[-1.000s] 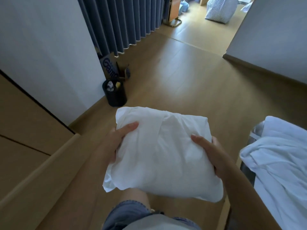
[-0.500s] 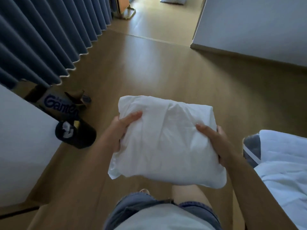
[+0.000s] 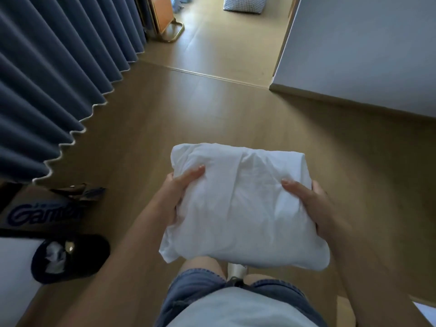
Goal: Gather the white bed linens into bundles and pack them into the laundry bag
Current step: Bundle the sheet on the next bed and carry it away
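Head view, looking down: the wooden floor takes up most of what I see, running bare from my feet ahead to a thin threshold strip and on into a brighter room beyond. On my left the dark blue curtain hangs in deep pleats, its scalloped hem just above the boards and slanting away toward the doorway. On my right a pale grey wall ends in a corner at the threshold, so the open lane lies between the curtain hem and that wall's base. In front of my waist, above my denim shorts, I carry the white linen bundle, a plump folded packet held clear of the floor. My left hand grips its left edge, thumb laid across the top and the fingers out of sight beneath; my right hand clasps the right edge the same way, thumb pressing into the cloth. Low at my left a printed cardboard box leans at the curtain's foot, with a black waste bin holding crumpled paper just beside it. Far ahead, past the threshold, a checked bag sits on the floor, and a brass-coloured frame stands by the curtain's far end.
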